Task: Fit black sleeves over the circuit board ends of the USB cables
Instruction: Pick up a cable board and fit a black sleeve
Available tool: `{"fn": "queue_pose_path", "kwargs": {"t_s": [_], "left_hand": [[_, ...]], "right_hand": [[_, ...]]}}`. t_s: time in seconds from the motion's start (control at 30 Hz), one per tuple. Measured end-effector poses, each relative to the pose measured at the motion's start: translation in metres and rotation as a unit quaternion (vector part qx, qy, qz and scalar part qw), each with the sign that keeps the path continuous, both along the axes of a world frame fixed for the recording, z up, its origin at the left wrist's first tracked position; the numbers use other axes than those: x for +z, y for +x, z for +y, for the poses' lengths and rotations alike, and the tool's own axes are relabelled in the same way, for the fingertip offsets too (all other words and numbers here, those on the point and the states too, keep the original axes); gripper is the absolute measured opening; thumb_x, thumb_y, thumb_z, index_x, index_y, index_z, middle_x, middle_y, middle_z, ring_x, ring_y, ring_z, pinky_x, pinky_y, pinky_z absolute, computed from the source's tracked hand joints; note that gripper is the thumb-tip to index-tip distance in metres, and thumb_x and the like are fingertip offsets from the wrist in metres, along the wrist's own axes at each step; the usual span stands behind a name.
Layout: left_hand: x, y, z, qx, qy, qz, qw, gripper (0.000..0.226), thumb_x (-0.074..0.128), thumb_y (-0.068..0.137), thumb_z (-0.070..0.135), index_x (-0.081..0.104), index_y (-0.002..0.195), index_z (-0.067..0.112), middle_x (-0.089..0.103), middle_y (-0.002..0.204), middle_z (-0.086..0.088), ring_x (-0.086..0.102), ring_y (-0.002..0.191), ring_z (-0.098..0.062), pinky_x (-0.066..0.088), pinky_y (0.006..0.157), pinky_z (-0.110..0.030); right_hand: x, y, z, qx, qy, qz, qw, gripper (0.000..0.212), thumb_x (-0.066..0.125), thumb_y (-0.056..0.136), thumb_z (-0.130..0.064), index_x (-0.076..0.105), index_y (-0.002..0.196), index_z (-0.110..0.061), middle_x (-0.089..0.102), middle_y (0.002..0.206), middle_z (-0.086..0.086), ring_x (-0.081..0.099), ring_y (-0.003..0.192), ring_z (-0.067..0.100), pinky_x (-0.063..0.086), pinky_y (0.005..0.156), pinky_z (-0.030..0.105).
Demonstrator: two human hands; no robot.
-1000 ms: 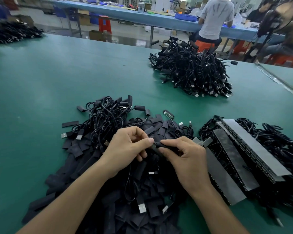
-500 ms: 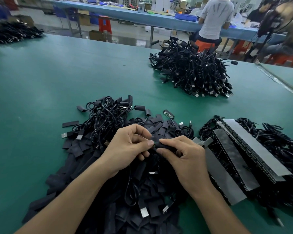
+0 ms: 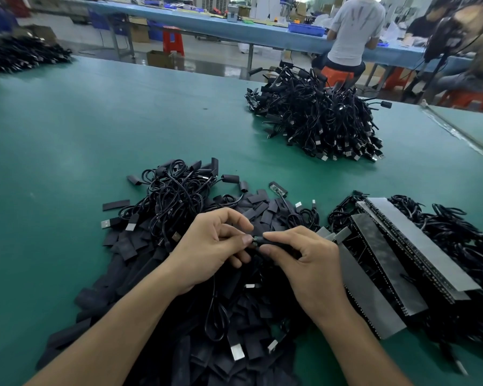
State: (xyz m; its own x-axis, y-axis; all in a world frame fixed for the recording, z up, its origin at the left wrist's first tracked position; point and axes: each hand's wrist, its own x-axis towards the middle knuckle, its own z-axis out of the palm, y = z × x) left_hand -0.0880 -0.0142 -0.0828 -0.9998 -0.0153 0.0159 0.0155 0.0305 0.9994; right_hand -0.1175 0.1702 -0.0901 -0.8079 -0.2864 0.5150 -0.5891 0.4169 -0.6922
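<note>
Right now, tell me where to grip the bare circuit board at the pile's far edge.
Pinch the circuit board across its long edges, coming from above and the far side: it lies uncovered there, while sleeves crowd its near end.

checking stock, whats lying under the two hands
Under the left hand and right hand lies a heap of flat black sleeves and USB cables. The table beneath it is covered.
</note>
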Motion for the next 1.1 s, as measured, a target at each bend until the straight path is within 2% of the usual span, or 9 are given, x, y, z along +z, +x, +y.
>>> {"fn": "queue_pose_path", "kwargs": {"t_s": [0.37,0.77,0.97,1.03,1.1], "left_hand": [[0.0015,0.0001,-0.0005,-0.014,-0.009,-0.001,1.0,0.01,0.065,0.091,-0.003,0.061,0.096,0.005,0.071,0.069,-0.006,0.069,0.061,-0.018,0.053,0.055,-0.021],[0.0025,0.0006,0.0,-0.003,-0.025,-0.008,1.0,0.01,0.064,0.091,-0.005,0.06,0.094,0.004,0.07,0.068,-0.004,0.068,0.06,-0.016,0.053,0.055,-0.021],[0.0014,-0.0005,-0.0002,-0.001,-0.024,-0.009,1.0,0.011,0.064,0.092,-0.004,0.061,0.094,0.007,0.072,0.069,-0.006,0.069,0.061,-0.017,0.053,0.055,-0.02],[0.001,-0.0005,0.0002,0.005,-0.016,-0.01,1.0,0.01,0.064,0.092,-0.003,0.061,0.094,0.007,0.073,0.07,-0.008,0.07,0.061,-0.018,0.053,0.055,-0.02],[0.0008,-0.0002,0.0001,0.013,-0.004,-0.01,1.0,0.009,0.064,0.092,-0.002,0.061,0.095,0.006,0.073,0.071,-0.009,0.07,0.061,-0.02,0.054,0.055,-0.021]], "right_hand": [[0.0014,-0.0029,0.0022,0.02,0.004,-0.037,0.999,0.019,0.083,0.076,-0.011,0.079,0.094,-0.016,0.07,0.086,-0.009,0.066,0.083,0.002,0.046,0.073,0.008],[0.0008,0.0018,-0.0004,0.006,0.065,0.017,0.998,0.024,0.085,0.076,-0.017,0.079,0.099,-0.016,0.072,0.088,-0.006,0.064,0.084,0.001,0.046,0.077,0.006],[0.0009,0.002,-0.0025,-0.01,0.042,0.008,0.999,0.029,0.085,0.076,-0.018,0.078,0.103,-0.016,0.073,0.091,-0.005,0.064,0.087,0.0,0.045,0.079,0.006],[0.0014,0.003,-0.003,-0.038,0.014,-0.016,0.999,0.036,0.085,0.075,-0.022,0.075,0.109,-0.022,0.07,0.091,-0.012,0.064,0.087,-0.002,0.046,0.078,0.006],[0.0014,0.0025,-0.003,-0.076,-0.027,-0.034,0.996,0.035,0.086,0.074,-0.025,0.073,0.106,-0.028,0.068,0.086,-0.019,0.064,0.082,-0.004,0.049,0.073,0.008]]}}
